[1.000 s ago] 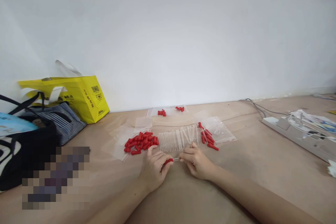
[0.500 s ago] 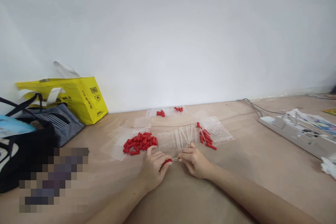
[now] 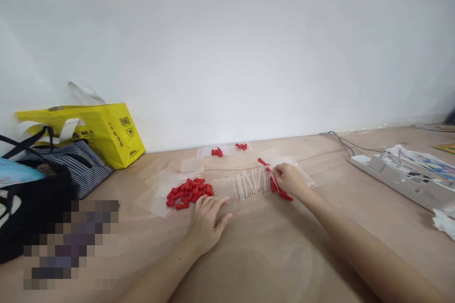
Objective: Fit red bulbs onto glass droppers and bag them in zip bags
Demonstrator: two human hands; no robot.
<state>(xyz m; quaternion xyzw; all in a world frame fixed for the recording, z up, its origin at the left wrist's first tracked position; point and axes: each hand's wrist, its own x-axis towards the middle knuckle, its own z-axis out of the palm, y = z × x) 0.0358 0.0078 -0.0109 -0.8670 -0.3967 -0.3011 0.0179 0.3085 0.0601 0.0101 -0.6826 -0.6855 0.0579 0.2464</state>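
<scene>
Right hand [image 3: 289, 180] moved to right-side red pile [image 3: 285, 196], pinching red-bulbed dropper [image 3: 262, 161]; left hand [image 3: 208, 227] emptied, loosely spread.

Red bulbs [image 3: 188, 193]: matt, rubbery. Tubes [image 3: 227, 190]: clear, smooth; glass or plastic, cannot tell. Sachets [image 3: 192, 167]: thin glossy plastic. Striped pouch [image 3: 96, 170]: cloth. Power strip [image 3: 386, 180]: smooth plastic.

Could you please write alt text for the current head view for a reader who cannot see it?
A person's right hand pinches a red-tipped tube beside a few red pieces; the left hand, open, is near a larger red pile. A row of clear tubes lies between these groups, with a yellow bag at left.
</scene>
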